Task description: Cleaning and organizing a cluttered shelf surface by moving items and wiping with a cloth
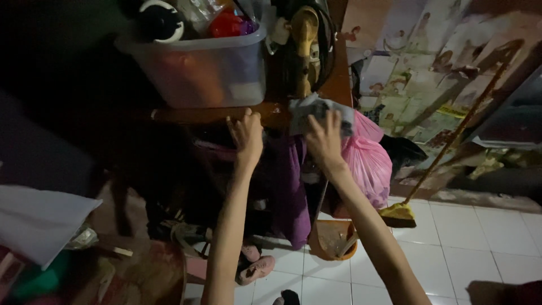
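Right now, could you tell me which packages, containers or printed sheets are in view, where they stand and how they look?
Clear plastic tub: on the wooden table, boxy, holding red and dark items.
Pink plastic bag: hanging right of the right hand, bulging.
Printed sheets: covering the right wall, pale, illustrated.

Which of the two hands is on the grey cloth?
The right hand presses on the crumpled grey cloth at the wooden table edge. The left hand grips the bare edge beside it.
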